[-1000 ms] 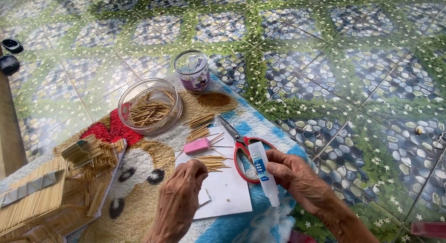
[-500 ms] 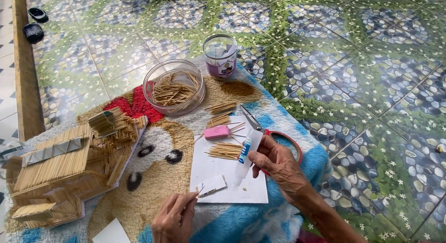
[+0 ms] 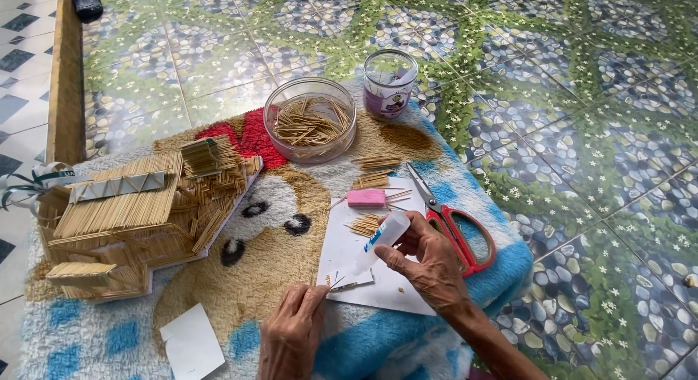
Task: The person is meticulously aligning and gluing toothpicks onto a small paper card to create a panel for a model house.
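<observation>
Pebble-pattern floor tiles surround a fluffy rug. On its white paper, the right hand pinches a glue bottle, tip down at small sticks pinched by the left hand. Too hard a squeeze could flood glue onto the fingers and the paper.

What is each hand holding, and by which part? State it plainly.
The right hand grips a white glue bottle around its upper body, nozzle down. The left hand pinches a few toothpicks at their lower ends.
</observation>
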